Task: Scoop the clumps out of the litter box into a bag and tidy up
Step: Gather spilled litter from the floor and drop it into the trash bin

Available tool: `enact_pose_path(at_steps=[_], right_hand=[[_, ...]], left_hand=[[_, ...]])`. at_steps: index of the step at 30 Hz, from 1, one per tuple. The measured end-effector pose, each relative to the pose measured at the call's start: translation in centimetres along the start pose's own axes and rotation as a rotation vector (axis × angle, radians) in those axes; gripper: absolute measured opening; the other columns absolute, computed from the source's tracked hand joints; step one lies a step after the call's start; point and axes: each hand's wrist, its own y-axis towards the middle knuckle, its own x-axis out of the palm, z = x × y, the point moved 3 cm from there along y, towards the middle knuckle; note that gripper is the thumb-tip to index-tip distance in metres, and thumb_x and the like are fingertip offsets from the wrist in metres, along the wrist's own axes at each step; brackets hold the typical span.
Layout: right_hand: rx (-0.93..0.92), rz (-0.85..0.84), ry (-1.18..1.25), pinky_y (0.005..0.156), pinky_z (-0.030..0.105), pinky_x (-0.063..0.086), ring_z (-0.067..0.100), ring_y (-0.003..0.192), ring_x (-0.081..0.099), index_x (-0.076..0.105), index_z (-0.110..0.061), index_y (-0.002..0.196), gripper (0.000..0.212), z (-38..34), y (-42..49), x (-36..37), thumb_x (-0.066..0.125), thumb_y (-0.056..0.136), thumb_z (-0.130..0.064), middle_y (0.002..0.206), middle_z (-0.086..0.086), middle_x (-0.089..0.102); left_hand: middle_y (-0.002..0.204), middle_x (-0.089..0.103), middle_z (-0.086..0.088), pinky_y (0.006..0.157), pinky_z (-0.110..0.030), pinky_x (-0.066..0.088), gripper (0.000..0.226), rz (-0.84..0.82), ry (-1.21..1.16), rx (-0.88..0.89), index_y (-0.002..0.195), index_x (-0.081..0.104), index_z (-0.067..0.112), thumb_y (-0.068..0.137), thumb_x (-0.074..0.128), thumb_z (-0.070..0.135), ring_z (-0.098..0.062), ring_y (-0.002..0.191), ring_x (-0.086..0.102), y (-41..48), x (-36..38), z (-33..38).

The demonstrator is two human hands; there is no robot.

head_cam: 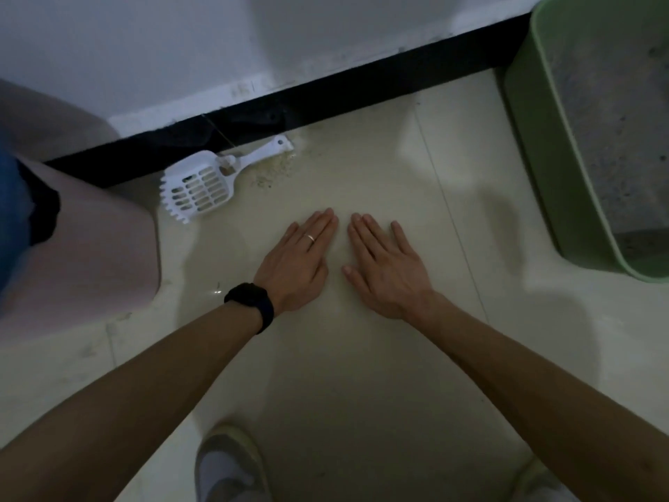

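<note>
Low over the floor tiles, hands: left hand and right hand lie palm-down side by side, fingers straight and close together, gripping nothing. Whether they press the tiles or hover just above cannot be told.
Left wrist and finger: a black watch and a ring.
Litter scoop: white, slotted, lying untouched beyond the left hand, its handle toward the black skirting board.
Spilled litter: a scatter of grains just beside the scoop's handle.
Litter box: green, at the right edge, well apart from both hands, with grey litter inside. Clumps are too dim to pick out.
Bag: none in view.
Risk: with the scoop and box on opposite sides and no bag at hand, a loaded scoop would likely travel across open floor and shed more grains. Picking up the scoop carelessly could also drag the spilled grains wider.
</note>
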Motion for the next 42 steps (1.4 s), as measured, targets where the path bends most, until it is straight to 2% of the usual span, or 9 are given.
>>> enact_pose_path(at_steps=[8,13,17,23,26,30,34,37,42], right_hand=[[-0.027,0.027,0.033,0.123,0.046,0.009,0.017,0.152,0.001,0.016,-0.009,0.156,0.067,-0.3,-8.6,1.3,0.024,0.102,-0.048,0.164,0.005,0.01],[0.323,0.058,0.201,0.123,0.041,-0.002,0.013,0.15,-0.014,-0.002,-0.013,0.157,0.073,2.2,-9.3,1.0,0.026,0.101,-0.051,0.164,0.001,-0.009],[0.289,-0.005,0.207,0.123,0.044,0.0,0.012,0.149,-0.017,-0.006,-0.014,0.156,0.071,2.9,-7.5,1.0,0.026,0.101,-0.046,0.163,0.0,-0.013],[0.159,-0.061,0.192,0.123,0.041,0.002,0.014,0.151,-0.009,0.0,-0.012,0.157,0.069,3.0,-3.9,-0.1,0.02,0.098,-0.043,0.164,0.003,-0.007],[0.079,-0.07,0.156,0.124,0.042,0.005,0.014,0.151,-0.011,0.001,-0.012,0.157,0.066,1.7,-5.5,0.7,0.023,0.102,-0.042,0.164,0.003,-0.007],[-0.003,-0.046,0.167,0.124,0.039,0.006,0.013,0.151,-0.008,0.006,-0.011,0.157,0.064,0.0,-8.2,1.9,0.024,0.104,-0.042,0.164,0.002,-0.002],[0.085,0.02,0.168,0.123,0.038,0.004,0.015,0.151,-0.003,0.008,-0.011,0.157,0.065,0.6,-5.4,0.7,0.024,0.102,-0.042,0.164,0.003,0.002],[0.104,0.019,0.142,0.123,0.038,0.001,0.015,0.151,-0.004,0.006,-0.011,0.156,0.064,0.4,-2.8,-0.6,0.026,0.104,-0.042,0.165,0.004,0.001],[0.126,-0.05,0.154,0.124,0.041,0.004,0.013,0.151,-0.006,0.004,-0.013,0.157,0.067,0.1,-4.0,0.0,0.024,0.103,-0.046,0.165,0.001,-0.003]], left_hand=[[0.165,0.003,-0.002,0.122,-0.037,0.001,0.066,-0.012,0.048,0.064,0.157,0.009,0.013,0.097,0.023,0.036,-0.015,0.151,0.0,0.4,2.0,0.7],[0.164,-0.012,0.0,0.122,-0.037,-0.005,0.071,-0.139,0.097,0.173,0.157,-0.004,0.016,0.099,0.023,0.046,-0.012,0.15,-0.013,0.5,2.6,3.8],[0.164,-0.014,0.001,0.123,-0.037,-0.004,0.069,-0.194,0.073,0.204,0.157,-0.006,0.017,0.102,0.027,0.043,-0.011,0.15,-0.014,0.6,2.9,6.4],[0.161,0.026,0.001,0.118,-0.027,0.021,0.056,-0.042,-0.1,0.106,0.155,0.024,0.019,0.101,0.039,0.024,-0.015,0.146,0.025,-0.4,-0.3,4.5],[0.141,0.053,-0.001,0.102,-0.031,0.042,0.045,0.027,-0.117,0.061,0.144,0.048,0.02,0.1,0.045,0.023,-0.019,0.129,0.047,-1.6,-0.8,2.5],[0.118,0.067,0.004,0.084,-0.03,0.048,0.027,0.099,-0.093,0.094,0.12,0.068,0.021,0.101,0.05,0.029,-0.02,0.112,0.057,-1.8,-0.8,1.1],[0.136,0.059,-0.002,0.097,-0.037,0.048,0.036,0.159,-0.076,0.048,0.13,0.063,0.016,0.094,0.056,0.023,-0.024,0.125,0.053,-1.0,-0.6,1.1],[0.153,0.041,-0.005,0.114,-0.035,0.031,0.05,0.079,-0.022,0.033,0.144,0.047,0.013,0.095,0.051,0.02,-0.025,0.14,0.038,-0.5,-0.4,0.5],[0.158,0.032,-0.003,0.116,-0.029,0.023,0.054,0.062,-0.009,0.061,0.149,0.04,0.014,0.095,0.048,0.019,-0.021,0.143,0.032,0.0,-0.9,0.0]])
